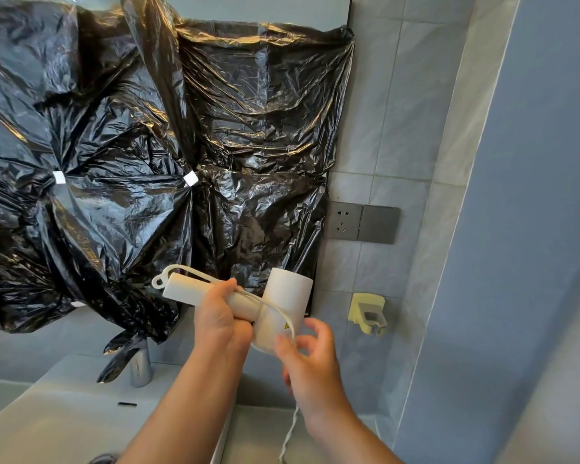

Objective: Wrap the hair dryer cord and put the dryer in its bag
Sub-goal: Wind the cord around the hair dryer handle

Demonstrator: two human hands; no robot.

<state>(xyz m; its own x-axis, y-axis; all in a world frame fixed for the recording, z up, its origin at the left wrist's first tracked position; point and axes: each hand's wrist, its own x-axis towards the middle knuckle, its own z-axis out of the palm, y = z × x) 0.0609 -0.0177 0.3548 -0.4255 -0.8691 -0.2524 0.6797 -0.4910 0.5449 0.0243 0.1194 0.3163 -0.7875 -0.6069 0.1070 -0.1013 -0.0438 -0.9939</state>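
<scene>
Gripping the handle: the left hand (pixel 220 316) is curled round the smooth, cylindrical handle (pixel 185 291) of the hair dryer (pixel 287 289), with the thumb pressed on top.
Hair dryer: matte white plastic with a short, stubby round barrel; it is held up in the air in front of the tiled wall (pixel 399 112), above the basin's edge, with the handle pointing left.
Cord (pixel 290 321): white and flat like a ribbon where it runs along the handle from a small loop at the handle's end, passes under the left thumb and bends round the barrel; below the right wrist it hangs down as a thin twisted strand.
Right hand (pixel 310 356): its fingers are loosely curled, pinching the cord just beside the barrel's rear end.
Black plastic sheeting (pixel 131 128): glossy and heavily crinkled, it covers the mirror behind and is pinned by small white tape squares (pixel 190 178).
Wall socket (pixel 345 220): a dark grey, flat rectangular plate, just right of the sheeting.
Wall holder (pixel 369 313): pale yellow and blocky, on the tiles right of the dryer.
Faucet (pixel 140 366): polished chrome, standing at the back of the white basin (pixel 64 413).
</scene>
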